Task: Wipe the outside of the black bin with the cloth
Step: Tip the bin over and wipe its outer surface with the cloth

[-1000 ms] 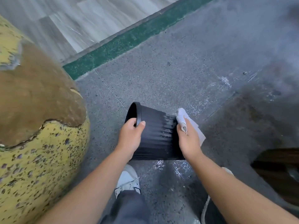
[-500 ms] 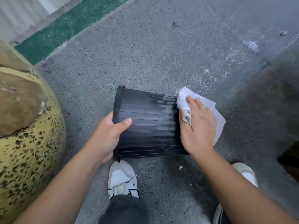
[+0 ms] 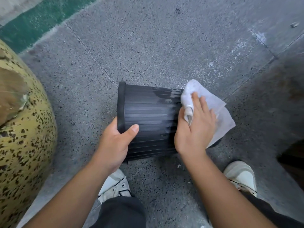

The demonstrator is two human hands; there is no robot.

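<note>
A black ribbed bin (image 3: 148,112) lies on its side on the speckled grey floor, its rim to the left and its base to the right. My left hand (image 3: 115,143) grips the rim, thumb on the outer wall. A white cloth (image 3: 215,112) covers the bin's base end. My right hand (image 3: 195,129) presses the cloth flat there, a fold of it pinched between thumb and forefinger. Pale wet streaks show on the ribs next to the cloth. The bin's base is hidden under cloth and hand.
A large round yellow object with dark speckles and brown patches (image 3: 24,137) bulges in at the left, close to my left arm. My two white shoes (image 3: 115,186) (image 3: 241,176) stand below the bin. A green strip (image 3: 32,25) runs at the top left. Something dark (image 3: 292,158) sits at the right edge.
The view has tilted down and nearer to the bin. My right hand with the cloth has slid from the upper side onto the base end. My left hand still holds the rim.
</note>
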